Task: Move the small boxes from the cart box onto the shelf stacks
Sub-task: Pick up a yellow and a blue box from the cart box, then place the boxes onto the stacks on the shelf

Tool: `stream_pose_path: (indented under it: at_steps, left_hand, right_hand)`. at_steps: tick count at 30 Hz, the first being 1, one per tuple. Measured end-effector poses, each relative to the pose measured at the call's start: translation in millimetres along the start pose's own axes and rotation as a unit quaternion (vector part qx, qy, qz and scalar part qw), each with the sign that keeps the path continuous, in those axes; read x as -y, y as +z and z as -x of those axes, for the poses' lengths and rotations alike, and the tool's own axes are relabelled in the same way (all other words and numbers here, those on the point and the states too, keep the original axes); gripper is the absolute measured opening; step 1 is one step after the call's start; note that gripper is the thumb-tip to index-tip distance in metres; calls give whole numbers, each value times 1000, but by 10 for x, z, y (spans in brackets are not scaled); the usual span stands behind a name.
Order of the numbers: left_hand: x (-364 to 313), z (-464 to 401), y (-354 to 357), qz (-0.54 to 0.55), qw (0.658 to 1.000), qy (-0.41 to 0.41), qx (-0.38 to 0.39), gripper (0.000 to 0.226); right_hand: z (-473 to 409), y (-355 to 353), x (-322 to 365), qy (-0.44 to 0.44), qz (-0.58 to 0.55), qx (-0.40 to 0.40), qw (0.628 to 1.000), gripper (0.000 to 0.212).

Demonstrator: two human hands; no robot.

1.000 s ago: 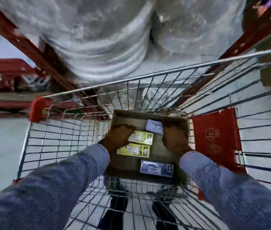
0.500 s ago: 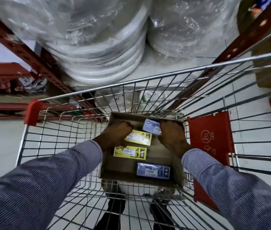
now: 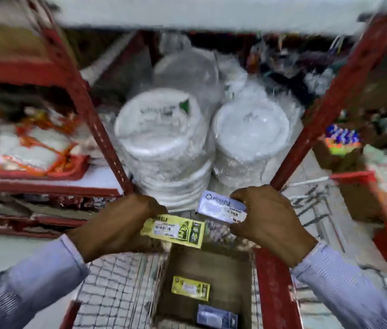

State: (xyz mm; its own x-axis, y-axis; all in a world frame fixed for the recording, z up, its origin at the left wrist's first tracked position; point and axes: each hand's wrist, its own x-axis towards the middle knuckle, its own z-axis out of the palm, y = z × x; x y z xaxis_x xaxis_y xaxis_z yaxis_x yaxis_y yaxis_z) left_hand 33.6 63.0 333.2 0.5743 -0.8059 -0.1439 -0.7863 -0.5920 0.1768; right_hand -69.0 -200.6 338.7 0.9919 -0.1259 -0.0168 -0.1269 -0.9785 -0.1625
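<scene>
Cart box holds yellow box, blue box; hands grip two.

We have one view only, from a wide-angle camera worn on the head, looking forward and steeply down. It sits close above the brown cardboard box in the wire cart, which fills the lower edge, and faces the red metal shelf rack just ahead. Edges bend and blur.

yellow box, lavender box, red shelf frame
</scene>
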Motion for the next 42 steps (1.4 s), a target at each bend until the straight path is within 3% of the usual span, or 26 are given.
stream_pose_path:
  at_steps: [4,10,14,18,26,42]
  left_hand:
    - [-109,224,-735,-27,997,-16,-73,56]
    - [-294,498,-1919,-92,972,-24,-213,63]
    - [-342,553,-2484,-112,962,-26,-248,64]
    - [-391,540,-2887,-125,935,-32,-329,61]
    - [-117,-140,-3270,-96,912,-28,-397,67]
    - [355,-917,-3295,-53,920,-11,-387,59]
  right_hand:
    - [28,-901,195,-22,8,-60,998,38]
    - [128,-2276,404,-42,39,-191,980,38]
    - [145,-2838,410,-38,56,-259,964,41]
    - [87,-3245,338,-19,99,-327,940,47]
    - [-442,-3437,133,8,106,-346,932,47]
    - [-1073,-3116,-29,-8,113,-344,932,33]
